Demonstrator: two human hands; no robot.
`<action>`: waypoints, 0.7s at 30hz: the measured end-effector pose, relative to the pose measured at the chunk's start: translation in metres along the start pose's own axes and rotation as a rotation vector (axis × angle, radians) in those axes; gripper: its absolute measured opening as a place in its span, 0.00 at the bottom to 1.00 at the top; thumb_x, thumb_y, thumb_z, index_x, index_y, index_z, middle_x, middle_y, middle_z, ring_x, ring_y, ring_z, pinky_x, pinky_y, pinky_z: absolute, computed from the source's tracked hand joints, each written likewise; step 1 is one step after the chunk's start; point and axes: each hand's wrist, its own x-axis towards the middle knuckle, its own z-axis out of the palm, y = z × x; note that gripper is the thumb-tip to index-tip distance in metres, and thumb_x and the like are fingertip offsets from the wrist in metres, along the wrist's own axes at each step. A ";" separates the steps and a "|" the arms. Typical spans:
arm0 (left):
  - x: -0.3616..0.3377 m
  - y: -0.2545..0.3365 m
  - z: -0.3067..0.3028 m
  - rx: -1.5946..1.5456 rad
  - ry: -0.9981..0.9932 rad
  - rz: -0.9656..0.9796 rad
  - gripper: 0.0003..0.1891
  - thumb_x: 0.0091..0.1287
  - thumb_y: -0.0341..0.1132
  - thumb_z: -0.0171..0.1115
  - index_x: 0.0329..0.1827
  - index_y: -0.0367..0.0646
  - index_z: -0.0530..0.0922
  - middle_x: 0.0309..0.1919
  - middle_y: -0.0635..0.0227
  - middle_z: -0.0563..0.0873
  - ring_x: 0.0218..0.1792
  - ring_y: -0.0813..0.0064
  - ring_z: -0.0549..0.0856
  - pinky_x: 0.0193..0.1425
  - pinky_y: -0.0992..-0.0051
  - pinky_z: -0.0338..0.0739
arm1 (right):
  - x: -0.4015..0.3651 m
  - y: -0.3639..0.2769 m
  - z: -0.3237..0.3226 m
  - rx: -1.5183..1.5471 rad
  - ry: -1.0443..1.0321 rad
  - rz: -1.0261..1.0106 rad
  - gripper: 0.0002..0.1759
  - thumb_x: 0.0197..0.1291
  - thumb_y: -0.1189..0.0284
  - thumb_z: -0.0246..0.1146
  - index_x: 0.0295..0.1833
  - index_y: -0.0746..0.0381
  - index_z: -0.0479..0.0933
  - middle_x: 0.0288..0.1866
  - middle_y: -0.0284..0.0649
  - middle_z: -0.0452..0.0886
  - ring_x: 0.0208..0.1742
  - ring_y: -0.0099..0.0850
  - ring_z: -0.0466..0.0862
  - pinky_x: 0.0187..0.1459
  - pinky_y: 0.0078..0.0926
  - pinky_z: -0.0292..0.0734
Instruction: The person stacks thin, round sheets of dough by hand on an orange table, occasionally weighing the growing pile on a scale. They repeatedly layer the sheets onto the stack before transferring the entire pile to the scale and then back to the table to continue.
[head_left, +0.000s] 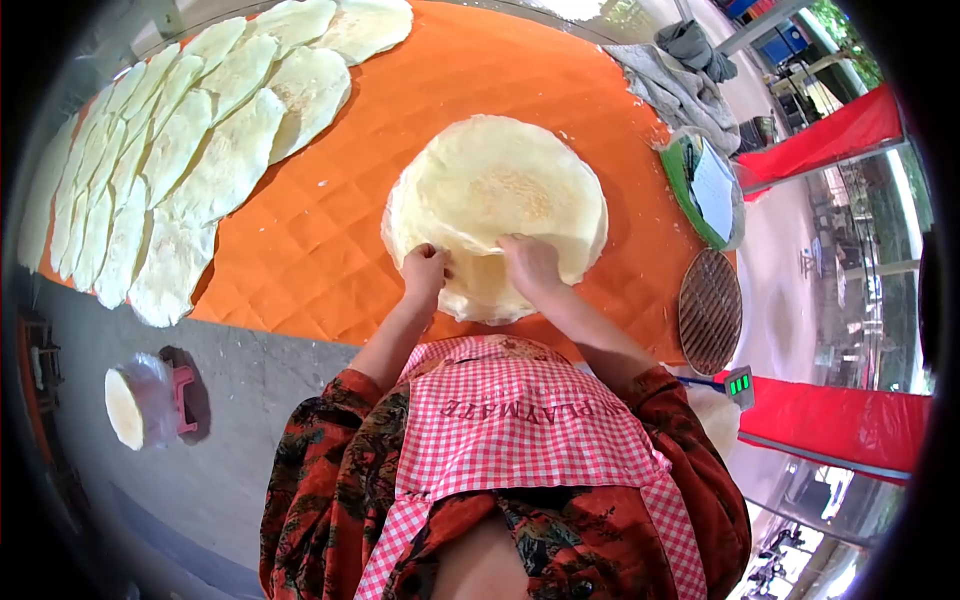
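A stack of thin round flatbreads (pixel 500 185) lies on the orange tablecloth (pixel 310 260) in front of me. The near edge of the top flatbread is lifted and folded back, showing the layer beneath. My left hand (pixel 426 272) is closed, its fingers pinching that edge on the left. My right hand (pixel 530 265) is closed too, gripping the raised edge near the middle of the stack. Both fingertips are partly hidden by the hands themselves.
Many overlapping flatbreads (pixel 235 150) cover the table's left side. At the right are a grey cloth (pixel 680 95), a green-rimmed tray (pixel 690 190) with papers, and a round woven mat (pixel 711 312). A pink stool (pixel 183 400) bearing bagged flatbreads (pixel 125 408) stands on the floor.
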 end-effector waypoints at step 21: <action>-0.073 -0.079 -0.073 1.021 -0.002 0.655 0.09 0.57 0.35 0.67 0.29 0.41 0.76 0.36 0.59 0.76 0.39 0.55 0.79 0.39 0.59 0.76 | 0.026 -0.026 -0.108 0.020 0.258 -0.080 0.13 0.52 0.79 0.54 0.40 0.57 0.81 0.30 0.47 0.82 0.32 0.47 0.83 0.32 0.44 0.76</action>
